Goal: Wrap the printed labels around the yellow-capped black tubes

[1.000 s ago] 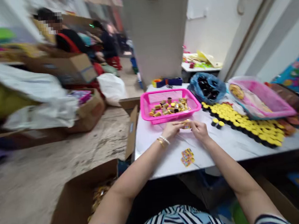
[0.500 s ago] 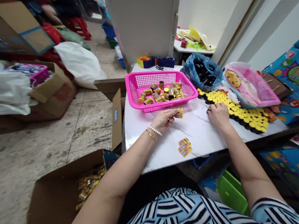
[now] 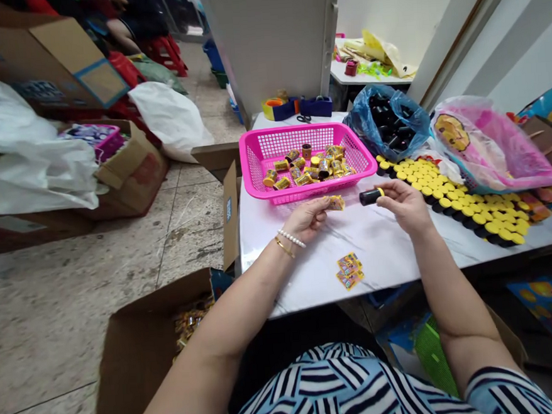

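Observation:
My left hand point(image 3: 308, 218) pinches a small yellow printed sticker point(image 3: 337, 203) just above the white table point(image 3: 402, 255). My right hand point(image 3: 404, 203) holds a small black tube with a yellow cap point(image 3: 371, 196), lying sideways and pointing at the sticker. A short gap separates tube and sticker. Behind them stands a pink basket point(image 3: 259, 170) with several labelled tubes. Rows of black tubes with yellow caps point(image 3: 460, 203) stand to the right of my right hand. A small pile of stickers point(image 3: 349, 271) lies near the table's front edge.
A blue bag of black tubes point(image 3: 386, 123) and a pink basket in a plastic bag point(image 3: 494, 151) sit at the back right. An open cardboard box point(image 3: 139, 349) with wrapped pieces stands on the floor at my left. Boxes and white bags point(image 3: 31, 161) crowd the far left.
My right hand went to the rows of capped tubes, took one and carried it back toward the left hand. The left hand kept hold of the sticker. The view tilted down.

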